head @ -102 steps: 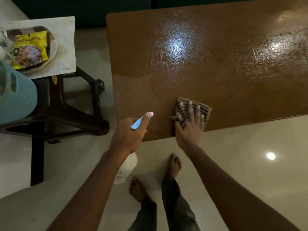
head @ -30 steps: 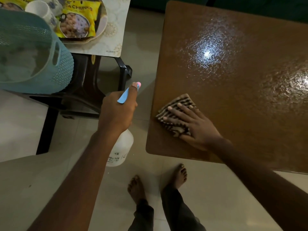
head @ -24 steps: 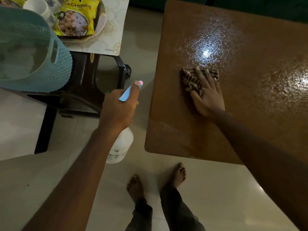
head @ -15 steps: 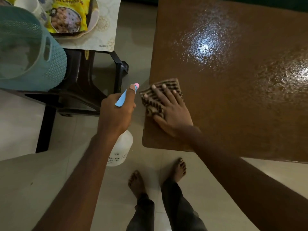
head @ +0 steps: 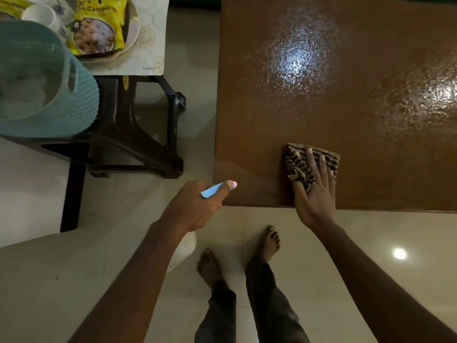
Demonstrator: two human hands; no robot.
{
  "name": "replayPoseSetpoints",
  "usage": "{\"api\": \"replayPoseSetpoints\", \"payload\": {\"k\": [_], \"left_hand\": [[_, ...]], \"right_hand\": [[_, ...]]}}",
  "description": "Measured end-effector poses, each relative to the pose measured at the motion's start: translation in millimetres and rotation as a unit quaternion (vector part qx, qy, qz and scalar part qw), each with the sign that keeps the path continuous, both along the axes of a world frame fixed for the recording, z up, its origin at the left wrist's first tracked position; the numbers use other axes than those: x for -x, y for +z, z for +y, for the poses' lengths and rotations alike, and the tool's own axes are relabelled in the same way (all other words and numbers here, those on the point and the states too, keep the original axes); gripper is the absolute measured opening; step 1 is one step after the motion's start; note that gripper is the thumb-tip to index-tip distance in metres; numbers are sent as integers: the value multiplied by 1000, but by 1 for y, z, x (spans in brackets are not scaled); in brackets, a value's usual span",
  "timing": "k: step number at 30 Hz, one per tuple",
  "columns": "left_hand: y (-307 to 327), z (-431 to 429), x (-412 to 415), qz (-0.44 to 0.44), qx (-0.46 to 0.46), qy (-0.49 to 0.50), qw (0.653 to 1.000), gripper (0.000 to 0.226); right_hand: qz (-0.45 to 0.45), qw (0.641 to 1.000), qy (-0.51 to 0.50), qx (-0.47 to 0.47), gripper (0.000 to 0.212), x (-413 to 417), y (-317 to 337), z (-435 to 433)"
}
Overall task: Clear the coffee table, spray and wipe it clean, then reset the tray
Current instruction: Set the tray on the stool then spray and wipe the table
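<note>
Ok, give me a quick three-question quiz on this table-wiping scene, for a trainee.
1. True or false: the right hand presses the striped cloth flat on the coffee table, near its front edge.
2. What does the left hand hold? A a cup; B the spray bottle; C the basket.
3. Fill in: the tray with the yellow snack packet rests off the table, on a dark ___.

Key: 1 true. 2 B. 3 stool.
</note>
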State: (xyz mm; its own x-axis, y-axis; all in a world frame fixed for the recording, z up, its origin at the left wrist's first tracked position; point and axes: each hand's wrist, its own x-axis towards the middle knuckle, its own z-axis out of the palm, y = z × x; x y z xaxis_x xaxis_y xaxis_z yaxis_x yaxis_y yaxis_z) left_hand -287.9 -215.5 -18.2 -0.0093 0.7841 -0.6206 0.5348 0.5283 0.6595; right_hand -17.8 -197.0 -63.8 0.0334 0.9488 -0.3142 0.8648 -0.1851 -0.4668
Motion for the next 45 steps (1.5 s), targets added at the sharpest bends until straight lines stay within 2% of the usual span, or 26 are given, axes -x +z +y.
{"api": "replayPoseSetpoints", "payload": {"k": [1,4,7,9,11,15,18,20,23,26,30,32,35,37,39,42,44,45], "left_hand": [[-3,-6,3,0,2,-2,1000,87],[-5,-21,14,-5,-4,5,1000,69],[1,-29,22,0,-37,36,999,58],[9,-33,26,-9,-70,59,996,60],[16,-36,30,-17,-97,87,991,64],[24,-35,35,-42,-146,135,979,61],[26,-32,33,-42,-156,124,979,62],[26,-30,33,-47,-157,119,979,63],[25,-28,32,-43,-163,116,979,58],[23,-26,31,-44,-173,118,977,61],[22,-27,32,-41,-182,120,975,58],[24,-28,35,-37,-194,122,973,57],[22,-28,40,-27,-199,121,972,60],[22,-28,39,-23,-198,121,973,59],[22,-27,34,-25,-190,123,974,59],[23,-23,20,-25,-181,133,974,59],[24,-18,11,-34,-179,123,975,60],[24,-14,6,-40,-177,116,977,61]], "right_hand": [[5,1000,-9,-7,59,5,3,-1],[2,999,-48,-16,65,23,6,2],[-56,997,-59,8,72,45,-3,13],[-90,995,-41,15,74,69,-9,21],[-99,995,14,-3,70,99,-11,21],[-92,971,211,-59,66,141,-16,-11],[-92,942,312,-86,63,119,-25,-36],[-97,932,334,-100,66,86,-28,-48],[-110,948,278,-108,70,27,-30,-56],[-91,984,128,-80,72,-4,-23,-49],[-134,986,-77,-55,72,45,-24,-33],[-140,984,-103,-45,73,86,-24,-22],[-142,986,47,-70,72,131,-25,-19],[-132,969,182,-102,71,140,-29,-25],[-121,938,294,-141,70,126,-35,-31],[-129,863,450,-191,70,80,-45,-37],[-145,822,507,-215,67,38,-49,-38],[-156,816,513,-218,67,15,-49,-39]]}}
